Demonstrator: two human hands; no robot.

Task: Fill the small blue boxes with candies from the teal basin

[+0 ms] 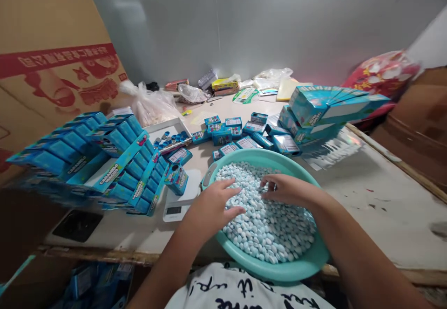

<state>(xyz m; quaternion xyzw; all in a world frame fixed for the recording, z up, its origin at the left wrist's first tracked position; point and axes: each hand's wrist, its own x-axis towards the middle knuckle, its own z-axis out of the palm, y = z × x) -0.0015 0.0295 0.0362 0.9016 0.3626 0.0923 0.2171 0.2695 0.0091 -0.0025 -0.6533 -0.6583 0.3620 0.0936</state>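
Observation:
A turquoise plastic basin (275, 274) rests at the table's front edge, filled with small pale-blue and white candies (268, 234). My left hand (220, 202) is over the basin's left side, fingers spread and tips at the candies; nothing shows in its grasp. Inside the right part of the basin, my right hand (286, 188) has its fingers curled inward at the candies' surface. What lies within those fingers is hidden. Left of the basin, a small blue box (177, 178) stands on a white digital scale (190, 192).
Display cartons packed with blue boxes (115, 164) stand at left, and more stacked cartons (314, 108) at right. Loose blue boxes (223, 134) lie behind the basin. A shallow tray (167, 127) holds blue caps. A black phone-like slab (77, 225) lies near the front edge.

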